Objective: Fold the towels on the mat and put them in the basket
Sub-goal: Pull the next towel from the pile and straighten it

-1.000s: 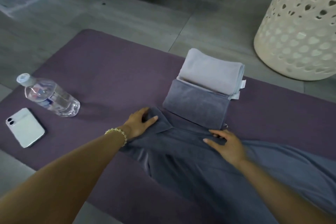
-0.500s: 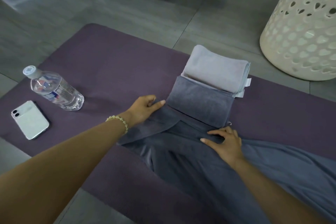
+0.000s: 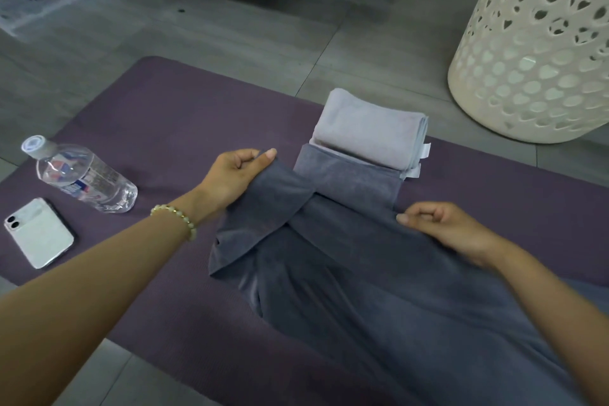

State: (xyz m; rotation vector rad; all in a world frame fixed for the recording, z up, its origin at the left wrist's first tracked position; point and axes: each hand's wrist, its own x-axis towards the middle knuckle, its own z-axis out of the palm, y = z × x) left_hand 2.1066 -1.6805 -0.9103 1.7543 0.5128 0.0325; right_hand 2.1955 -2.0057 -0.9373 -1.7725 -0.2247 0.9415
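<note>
A purple mat [image 3: 164,115] is lying across a grey tiled floor [image 3: 263,43]. Nearest the person, a dark grey towel [image 3: 379,290] is spreading unfolded over the mat's near right part. The left hand [image 3: 230,175] is gripping one corner of it, fingers curled round the cloth and holding it raised off the mat. The right hand [image 3: 441,224] is pinching the towel's far edge with curled fingers. Near the mat's left edge a phone [image 3: 38,232] and a water bottle [image 3: 82,175] are lying side by side. Just beyond the hands, a folded dark towel [image 3: 346,181] is sitting with a folded pale towel [image 3: 369,132] on top, toward the far edge. Past the mat's far right, a white perforated basket [image 3: 540,59] is standing on the floor.
</note>
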